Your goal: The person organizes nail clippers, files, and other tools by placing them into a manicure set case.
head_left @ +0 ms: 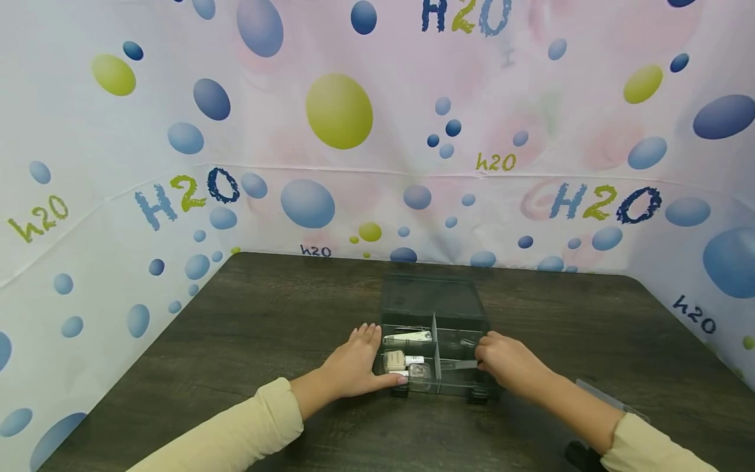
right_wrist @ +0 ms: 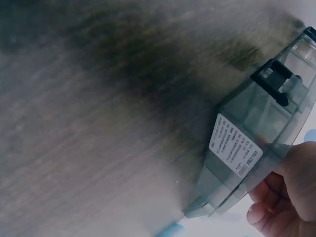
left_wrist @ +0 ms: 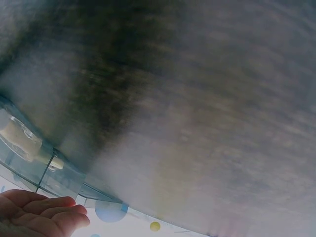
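A smoky clear plastic organizer case (head_left: pixel 448 388) lies with its lid (head_left: pixel 430 298) raised behind it. My left hand (head_left: pixel 357 364) rests at its left side, fingers straight, thumb along the front-left corner. Inside on the left are a long pale item (head_left: pixel 408 338), a small bottle of cream liquid (head_left: pixel 394 360) and a clear bottle (head_left: pixel 420 372). An upright grey divider (head_left: pixel 436 347) splits the case. My right hand (head_left: pixel 510 364) grips the right wall, fingers curled outside and thumb over the rim. A grey strip (head_left: pixel 459 364) in the right half reaches up to that hand.
Two black latches (head_left: pixel 478 394) stick out at the case's front, and a printed label (right_wrist: pixel 235 145) is on its wall. Beside my right forearm lies a clear plastic piece (head_left: pixel 610 398), with a black object (head_left: pixel 582 455) nearer me. Patterned white sheeting (head_left: pixel 377 157) backs the dark wooden table (head_left: pixel 283 295).
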Demonstrator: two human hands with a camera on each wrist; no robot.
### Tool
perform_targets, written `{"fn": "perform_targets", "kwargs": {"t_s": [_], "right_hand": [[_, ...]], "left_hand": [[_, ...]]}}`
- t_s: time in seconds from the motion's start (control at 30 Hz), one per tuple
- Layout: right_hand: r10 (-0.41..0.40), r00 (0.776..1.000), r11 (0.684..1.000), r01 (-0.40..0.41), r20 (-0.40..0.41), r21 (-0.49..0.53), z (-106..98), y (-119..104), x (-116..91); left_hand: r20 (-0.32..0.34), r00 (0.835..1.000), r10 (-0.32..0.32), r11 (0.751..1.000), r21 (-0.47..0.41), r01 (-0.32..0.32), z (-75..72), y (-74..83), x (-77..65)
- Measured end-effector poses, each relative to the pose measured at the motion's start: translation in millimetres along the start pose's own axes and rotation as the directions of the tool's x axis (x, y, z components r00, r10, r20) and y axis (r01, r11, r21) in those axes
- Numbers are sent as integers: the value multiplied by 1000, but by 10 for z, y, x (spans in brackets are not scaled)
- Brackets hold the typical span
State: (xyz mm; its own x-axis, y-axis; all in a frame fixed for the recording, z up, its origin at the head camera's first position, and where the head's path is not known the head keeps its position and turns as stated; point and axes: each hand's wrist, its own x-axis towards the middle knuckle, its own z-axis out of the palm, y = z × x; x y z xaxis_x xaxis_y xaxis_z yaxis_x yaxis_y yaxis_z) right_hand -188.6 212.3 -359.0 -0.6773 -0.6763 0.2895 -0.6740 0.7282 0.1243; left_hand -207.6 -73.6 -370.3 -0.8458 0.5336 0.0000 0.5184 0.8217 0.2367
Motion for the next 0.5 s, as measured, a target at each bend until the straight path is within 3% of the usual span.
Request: {"fn": "perform_targets", "kwargs": {"t_s": [0.3, 0.5], "right_hand": [[32, 994, 999, -32, 103, 2, -2, -22, 52], [43, 992, 999, -46, 119, 22, 2, -31, 58]], "left_hand": [[-4, 1000, 9, 1000, -3, -9, 3, -1, 1], [-1, 1000, 6, 1000, 1, -6, -5, 0, -1]]}}
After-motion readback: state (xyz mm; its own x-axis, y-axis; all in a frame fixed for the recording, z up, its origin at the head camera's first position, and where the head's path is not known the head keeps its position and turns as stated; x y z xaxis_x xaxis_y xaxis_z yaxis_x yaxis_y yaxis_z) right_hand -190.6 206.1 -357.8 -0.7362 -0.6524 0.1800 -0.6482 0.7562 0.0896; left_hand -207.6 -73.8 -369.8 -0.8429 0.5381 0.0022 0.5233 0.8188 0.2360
